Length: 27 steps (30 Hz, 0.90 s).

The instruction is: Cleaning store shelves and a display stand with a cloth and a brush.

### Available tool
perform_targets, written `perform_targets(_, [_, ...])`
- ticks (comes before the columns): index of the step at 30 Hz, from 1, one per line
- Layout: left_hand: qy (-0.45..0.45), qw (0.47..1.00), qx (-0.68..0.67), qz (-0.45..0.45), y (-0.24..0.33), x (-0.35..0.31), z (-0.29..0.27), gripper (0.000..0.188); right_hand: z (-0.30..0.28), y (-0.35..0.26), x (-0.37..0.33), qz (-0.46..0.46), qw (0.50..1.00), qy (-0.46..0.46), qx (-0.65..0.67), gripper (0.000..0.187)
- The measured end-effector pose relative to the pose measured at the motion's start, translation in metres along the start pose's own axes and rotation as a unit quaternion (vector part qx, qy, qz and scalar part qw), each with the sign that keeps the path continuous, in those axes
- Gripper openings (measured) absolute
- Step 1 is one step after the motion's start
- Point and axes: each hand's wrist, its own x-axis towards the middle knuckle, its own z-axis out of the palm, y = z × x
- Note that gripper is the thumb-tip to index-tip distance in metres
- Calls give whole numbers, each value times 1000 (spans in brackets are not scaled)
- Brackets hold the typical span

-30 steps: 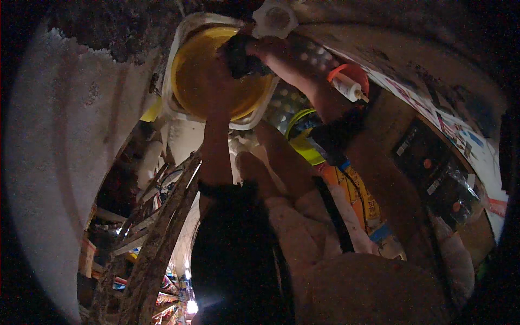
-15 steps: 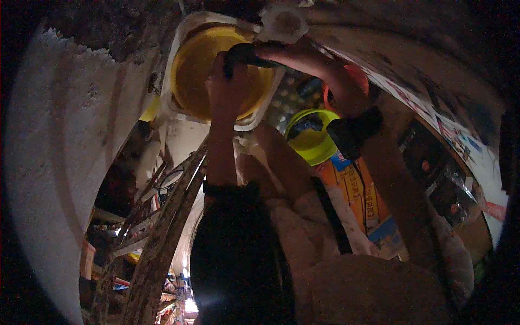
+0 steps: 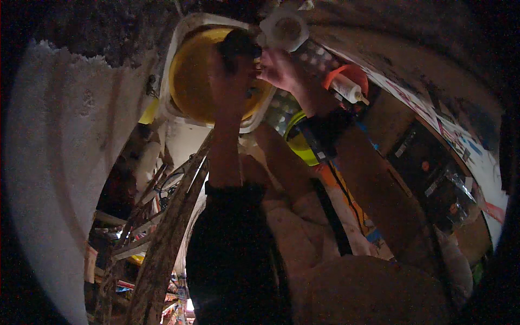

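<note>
A dark, bunched-up cloth-like thing [image 3: 239,45] hangs over the far part of a yellow basin [image 3: 184,73]. My left hand [image 3: 227,78], blurred by motion, is closed on its near side. Just to the right, my right hand [image 3: 280,70] has its fingers slightly bent and apart, pointing at the left hand, with nothing visible in them. Whether its fingertips touch the dark thing is hard to see. The yellow basin sits inside a white, square-rimmed tub [image 3: 167,89]. Dim light hides what the basin holds.
Beyond the tub stands a pale round container [image 3: 284,30]. To the right are a red basin [image 3: 355,73] with a white nozzle bottle [image 3: 346,88], a lime-green bucket [image 3: 299,143] and dark packages [image 3: 433,173]. A worn wooden frame [image 3: 170,238] and pale wall [image 3: 54,162] stand left.
The dark thing, earlier stretched between both hands, is now bunched at my left hand. My right hand has come off it and moved nearer; its forearm shifted left, uncovering the nozzle bottle.
</note>
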Motion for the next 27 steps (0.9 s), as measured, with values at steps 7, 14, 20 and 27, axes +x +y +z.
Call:
perform_targets(7, [69,983,162,-60,-9,4,-15,30,32,-74,5,1,983,83,163,23])
perform_targets(14, [209,969,18,-134,-24,41,7,30,66,-107,-12,-81,990,119,-12,26])
perform_targets(20, [127,964,233,-12,15,1,20,33,94,-129,-22,-55,984,163,-37,29])
perform_targets(27, [150,959,241,13,5,1,26,39,83,-121,-18,-81,986,132,-63,33])
